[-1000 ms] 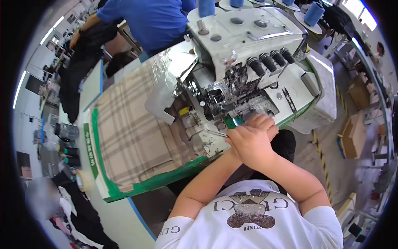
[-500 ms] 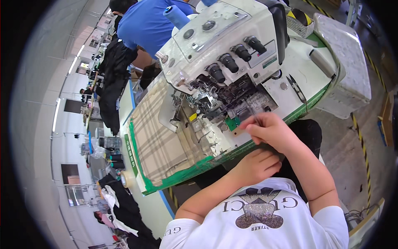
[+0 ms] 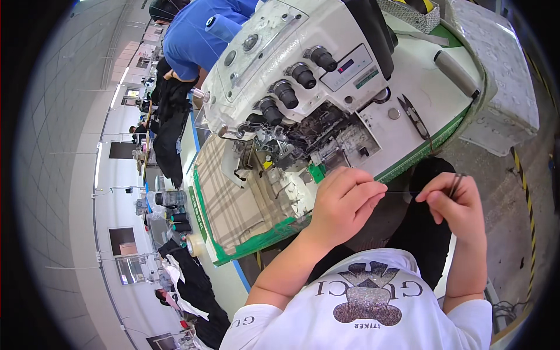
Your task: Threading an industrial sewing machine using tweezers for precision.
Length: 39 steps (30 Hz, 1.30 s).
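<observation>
Thread (image 3: 402, 192) is stretched taut between the two hands, just in front of the near edge of the sewing table (image 3: 443, 134). Its left end is pinched in the closed fingertips of the left hand (image 3: 344, 201), and its right end is gripped by the right hand (image 3: 455, 204), which is curled shut around a pair of dark tweezers (image 3: 454, 184) pointing up and away. Beyond the left hand, the open front of the white overlock machine (image 3: 303, 70) is seen, with its row of black tension knobs (image 3: 291, 76) and exposed looper area. Plaid fabric (image 3: 233, 198) is laid on the table to the left of the machine, and black thread snips (image 3: 415, 114) rest to the right. Judged from this, the thread has been drawn out and held ready, but it is not yet led into the machine; the threading itself appears left to do. Farther off, a person in a blue shirt (image 3: 198, 29) is seated.
</observation>
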{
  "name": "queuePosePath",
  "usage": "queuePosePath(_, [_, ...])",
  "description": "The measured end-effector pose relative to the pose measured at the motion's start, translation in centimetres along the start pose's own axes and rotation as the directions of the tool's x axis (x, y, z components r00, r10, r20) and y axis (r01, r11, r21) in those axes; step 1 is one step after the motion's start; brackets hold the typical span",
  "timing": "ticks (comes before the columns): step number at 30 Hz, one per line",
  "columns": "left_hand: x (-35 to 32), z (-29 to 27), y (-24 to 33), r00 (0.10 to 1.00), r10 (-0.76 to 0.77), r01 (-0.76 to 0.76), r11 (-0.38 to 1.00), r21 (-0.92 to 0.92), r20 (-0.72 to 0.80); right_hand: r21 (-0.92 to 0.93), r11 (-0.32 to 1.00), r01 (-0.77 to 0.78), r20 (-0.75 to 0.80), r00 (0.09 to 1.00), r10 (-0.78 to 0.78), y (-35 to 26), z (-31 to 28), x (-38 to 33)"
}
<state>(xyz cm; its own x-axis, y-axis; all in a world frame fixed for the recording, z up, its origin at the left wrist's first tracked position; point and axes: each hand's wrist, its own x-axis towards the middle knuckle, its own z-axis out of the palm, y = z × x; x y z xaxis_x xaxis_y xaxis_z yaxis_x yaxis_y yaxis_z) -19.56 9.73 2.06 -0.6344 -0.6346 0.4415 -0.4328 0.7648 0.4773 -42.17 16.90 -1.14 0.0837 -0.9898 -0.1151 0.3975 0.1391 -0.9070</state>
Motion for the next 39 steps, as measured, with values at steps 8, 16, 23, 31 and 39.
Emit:
queuePosePath(8, [-0.2,1.0,0.5,0.982,-0.074,0.069,0.997,-0.034,-0.174,-0.434,0.855,0.285,-0.318,0.839,-0.441,-2.3,-5.0,8.0])
queuePosePath(16, [-0.4,1.6,0.9,0.968,-0.171,0.160,0.984,-0.073,-0.183,-0.687,0.627,0.368,-0.187,0.744,-0.642,-3.9,-6.4,25.8])
queuePosePath(23, [-0.9,2.0,0.2,0.967,-0.207,0.189,0.973,-0.132,-0.145,-0.403,0.908,0.115,-0.059,0.987,-0.151,-3.5,-7.1,32.0])
queuePosePath(31, [-0.4,2.2,-0.5,0.974,-0.213,0.194,0.962,-0.194,-0.083,-0.345,0.924,0.165,-0.160,0.960,-0.231,-3.3,-5.1,29.9])
queuePosePath(39, [0.0,2.6,-1.4,0.976,-0.215,0.201,0.954,-0.220,-0.041,-0.266,0.947,0.182,-0.156,0.961,-0.229,-3.2,-5.1,29.0])
